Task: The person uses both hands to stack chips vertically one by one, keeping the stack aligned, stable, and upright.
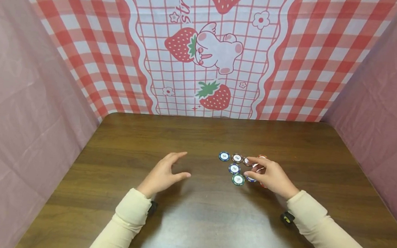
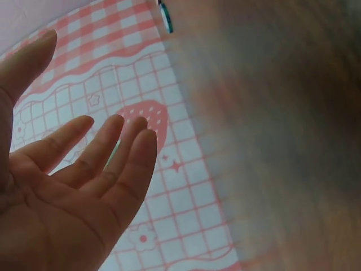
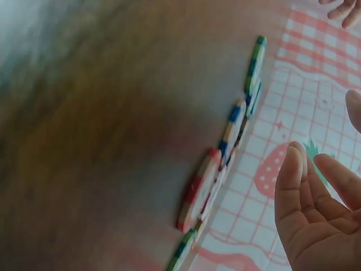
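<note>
Several round poker chips lie flat on the wooden table, right of the middle. In the head view I make out a blue chip (image 1: 224, 156), a dark brown chip (image 1: 237, 158), a second blue chip (image 1: 234, 168) and a green chip (image 1: 238, 179). My right hand (image 1: 274, 178) hovers over the right part of this group and partly hides some chips, among them red ones. Nothing shows between its loosely bent fingers in the right wrist view, where a red chip (image 3: 198, 192) appears edge-on. To the left of the chips, my left hand (image 1: 163, 174) is held above the table, thumb and fingers spread, holding nothing.
The brown table (image 1: 197, 135) runs back to a hanging red-and-white checked cloth (image 1: 218, 55) with strawberry prints. Pink cloth walls (image 1: 28, 85) close off both sides. A dark wrist device (image 1: 287, 217) sits at the right cuff.
</note>
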The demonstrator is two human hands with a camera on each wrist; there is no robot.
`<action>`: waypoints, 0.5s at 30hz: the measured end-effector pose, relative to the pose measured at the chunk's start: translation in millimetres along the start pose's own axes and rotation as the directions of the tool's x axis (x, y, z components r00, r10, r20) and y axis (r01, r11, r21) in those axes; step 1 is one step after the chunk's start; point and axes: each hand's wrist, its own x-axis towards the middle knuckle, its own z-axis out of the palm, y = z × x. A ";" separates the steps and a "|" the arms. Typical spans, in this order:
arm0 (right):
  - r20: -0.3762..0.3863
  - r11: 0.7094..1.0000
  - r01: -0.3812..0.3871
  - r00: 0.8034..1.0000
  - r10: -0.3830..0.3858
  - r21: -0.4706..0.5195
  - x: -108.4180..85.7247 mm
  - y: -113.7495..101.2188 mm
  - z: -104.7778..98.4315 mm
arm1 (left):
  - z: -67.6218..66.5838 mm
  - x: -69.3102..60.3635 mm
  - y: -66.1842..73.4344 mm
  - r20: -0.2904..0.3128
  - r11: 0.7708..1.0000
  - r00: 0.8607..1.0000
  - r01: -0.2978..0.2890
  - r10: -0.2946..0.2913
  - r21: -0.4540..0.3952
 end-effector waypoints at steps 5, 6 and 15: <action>0.047 1.000 -0.008 0.999 0.008 0.003 1.7 0.8 6.6 | 4.3 0.4 -4.2 0.069 0.995 0.998 0.010 -0.003 -0.101; 0.054 1.000 -0.011 0.998 0.011 -0.001 1.9 0.5 7.4 | 5.0 0.4 -4.9 0.080 0.994 0.997 0.011 -0.002 -0.112; 0.152 0.998 0.010 0.988 0.000 -0.065 5.8 -1.4 12.2 | 7.6 -1.4 -5.8 0.158 0.993 0.987 -0.003 0.021 -0.116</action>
